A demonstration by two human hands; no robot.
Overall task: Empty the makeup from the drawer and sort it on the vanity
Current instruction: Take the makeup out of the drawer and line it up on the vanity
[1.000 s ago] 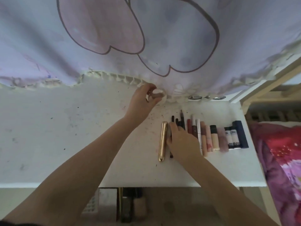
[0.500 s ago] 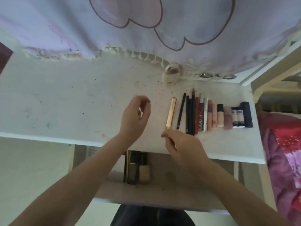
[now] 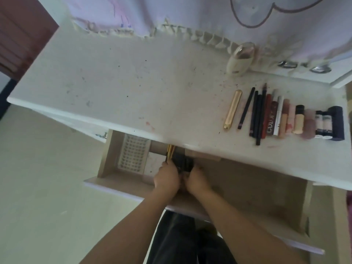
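On the speckled white vanity, a row of makeup lies under a lilac curtain, while the left hand and right hand together clasp dark items in the open drawer.

Dim, flat, even light. The vanity top casts soft shadow into the drawer below it. Overall slight blur; vanity edges bow, probably from wide-angle distortion.
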